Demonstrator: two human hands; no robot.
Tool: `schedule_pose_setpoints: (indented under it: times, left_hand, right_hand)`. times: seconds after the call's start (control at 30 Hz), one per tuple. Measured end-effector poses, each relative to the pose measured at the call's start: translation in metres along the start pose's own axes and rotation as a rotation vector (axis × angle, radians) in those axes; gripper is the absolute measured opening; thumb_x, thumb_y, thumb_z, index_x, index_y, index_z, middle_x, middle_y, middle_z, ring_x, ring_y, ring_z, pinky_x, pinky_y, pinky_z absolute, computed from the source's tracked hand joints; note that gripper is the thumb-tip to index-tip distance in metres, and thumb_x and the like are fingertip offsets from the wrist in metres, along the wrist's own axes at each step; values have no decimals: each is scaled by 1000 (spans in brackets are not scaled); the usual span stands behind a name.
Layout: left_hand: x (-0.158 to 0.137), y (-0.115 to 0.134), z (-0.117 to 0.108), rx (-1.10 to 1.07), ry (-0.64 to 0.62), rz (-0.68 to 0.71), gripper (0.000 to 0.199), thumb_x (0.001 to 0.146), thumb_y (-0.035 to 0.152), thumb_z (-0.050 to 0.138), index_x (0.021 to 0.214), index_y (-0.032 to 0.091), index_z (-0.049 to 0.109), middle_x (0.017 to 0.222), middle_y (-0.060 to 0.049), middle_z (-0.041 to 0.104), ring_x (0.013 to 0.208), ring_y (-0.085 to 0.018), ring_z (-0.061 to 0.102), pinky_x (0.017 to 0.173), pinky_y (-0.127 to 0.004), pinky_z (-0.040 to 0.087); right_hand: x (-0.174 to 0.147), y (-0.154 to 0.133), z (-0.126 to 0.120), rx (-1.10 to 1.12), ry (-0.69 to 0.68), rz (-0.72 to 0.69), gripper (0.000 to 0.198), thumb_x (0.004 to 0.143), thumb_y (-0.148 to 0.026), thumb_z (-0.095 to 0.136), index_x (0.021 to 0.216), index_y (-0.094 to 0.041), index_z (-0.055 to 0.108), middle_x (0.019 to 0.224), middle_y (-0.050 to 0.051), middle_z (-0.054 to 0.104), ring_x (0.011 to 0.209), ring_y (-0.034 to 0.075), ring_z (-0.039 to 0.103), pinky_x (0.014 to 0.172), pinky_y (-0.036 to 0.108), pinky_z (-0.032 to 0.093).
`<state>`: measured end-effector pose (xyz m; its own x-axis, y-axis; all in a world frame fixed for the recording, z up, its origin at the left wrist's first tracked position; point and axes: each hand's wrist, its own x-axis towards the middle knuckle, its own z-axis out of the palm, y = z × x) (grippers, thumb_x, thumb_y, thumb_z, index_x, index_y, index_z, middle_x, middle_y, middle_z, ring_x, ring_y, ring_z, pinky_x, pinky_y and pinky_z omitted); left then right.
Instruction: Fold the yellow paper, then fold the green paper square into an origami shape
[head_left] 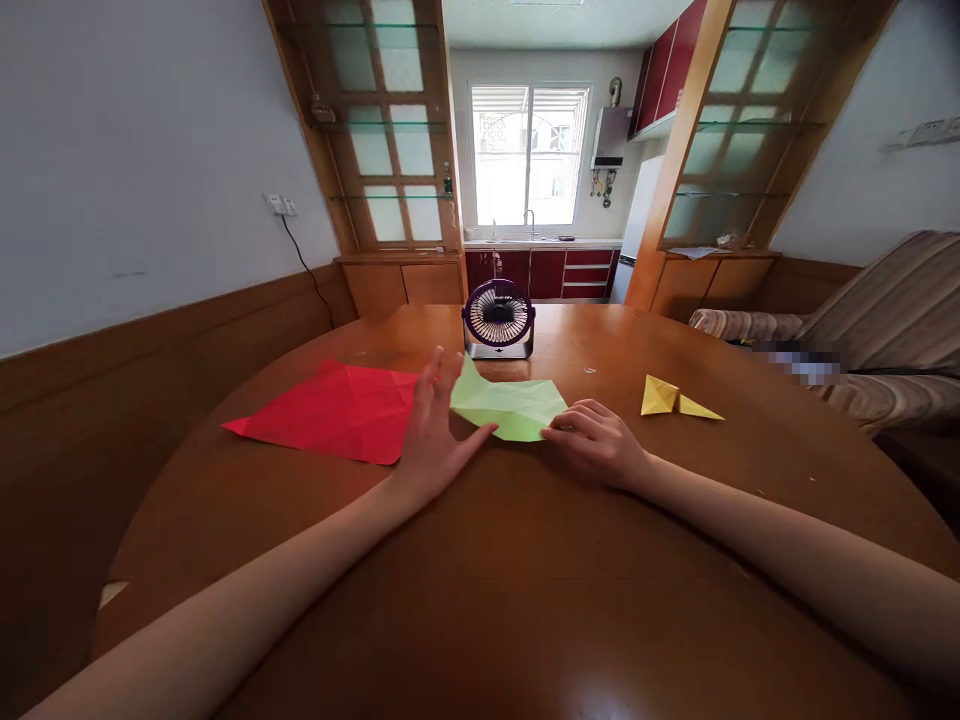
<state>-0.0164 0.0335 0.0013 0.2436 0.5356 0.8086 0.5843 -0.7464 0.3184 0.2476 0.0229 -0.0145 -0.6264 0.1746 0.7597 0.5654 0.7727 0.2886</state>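
A creased sheet of light green paper (514,405) lies between my hands on the wooden table, its left corner raised. My left hand (435,430) is at the sheet's left side with fingers stretched up and apart, the thumb reaching to the paper's near edge. At the right corner, my right hand (596,438) pinches the green paper between thumb and fingers. Red paper (337,415), marked with fold lines, spreads out left of my left hand, which covers part of its right side. A folded yellow paper piece (661,396) sits beyond my right hand.
A small purple desk fan (498,318) stands behind the green paper. The round brown table (510,580) fills the foreground. Past its right edge is a striped sofa (885,320). A black cord (304,262) hangs from the left wall socket.
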Motion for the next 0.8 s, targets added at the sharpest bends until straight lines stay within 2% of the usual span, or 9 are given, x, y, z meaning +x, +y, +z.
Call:
schedule_pose_setpoints:
  times: [0.07, 0.13, 0.27, 0.43, 0.53, 0.63, 0.7, 0.8]
  left_hand:
    - [-3, 0, 8, -171, -24, -213, 97, 81, 39, 72, 151, 37, 6, 159, -12, 12, 142, -31, 30, 109, -51, 39]
    - [-6, -2, 16, -342, -43, -367, 99, 84, 37, 70, 150, 38, -5, 159, -13, 10, 145, -31, 24, 107, -51, 41]
    - [-6, -7, 22, -412, -21, -562, 100, 83, 35, 71, 150, 34, -4, 160, -17, 6, 147, -31, 14, 112, -50, 35]
    - [-6, -16, 18, -401, -55, -719, 90, 86, 39, 67, 149, 27, 3, 156, -24, 18, 143, -34, 27, 104, -50, 45]
    - [-7, -26, 17, -390, -63, -718, 82, 88, 37, 63, 148, 25, 9, 152, -24, 27, 138, -34, 37, 98, -48, 50]
    - [-5, -32, 16, -337, -55, -705, 73, 89, 35, 61, 146, 24, 18, 149, -22, 34, 137, -34, 39, 95, -47, 52]
    - [-2, -28, 13, -396, -36, -754, 71, 87, 33, 63, 144, 24, 23, 149, -21, 34, 138, -33, 37, 98, -48, 50]
    - [4, -9, 9, -659, 13, -915, 79, 79, 25, 72, 144, 25, 26, 150, -19, 31, 136, -31, 40, 104, -46, 44]
  right_hand:
    - [1, -1, -1, -9, 0, -6, 20, 92, -13, 52, 102, -22, 66, 84, 4, 67, 74, 15, 59, 73, 32, 50]
    - [3, -2, -2, -22, 2, -16, 20, 92, -12, 51, 101, -22, 66, 83, 4, 67, 74, 15, 59, 73, 33, 51]
    - [5, -3, -2, -61, 14, -47, 19, 92, -11, 50, 98, -20, 66, 83, 5, 67, 72, 15, 58, 72, 32, 51]
    - [6, -4, -2, -101, -9, -27, 20, 92, -11, 49, 97, -20, 66, 81, 4, 67, 70, 15, 56, 71, 32, 50]
    - [6, -5, -2, -108, -11, -30, 18, 91, -9, 51, 96, -18, 66, 79, 5, 66, 70, 15, 55, 70, 31, 49]
    - [6, -5, -2, -124, -12, 2, 17, 91, -11, 51, 93, -18, 66, 77, 5, 64, 70, 15, 54, 70, 31, 48]
    - [5, -5, -2, -136, -15, 46, 17, 92, -12, 50, 90, -19, 66, 76, 4, 63, 69, 15, 54, 70, 30, 47]
    - [4, -5, -1, -145, -21, 68, 16, 92, -13, 51, 90, -19, 66, 76, 4, 63, 69, 14, 54, 69, 30, 46]
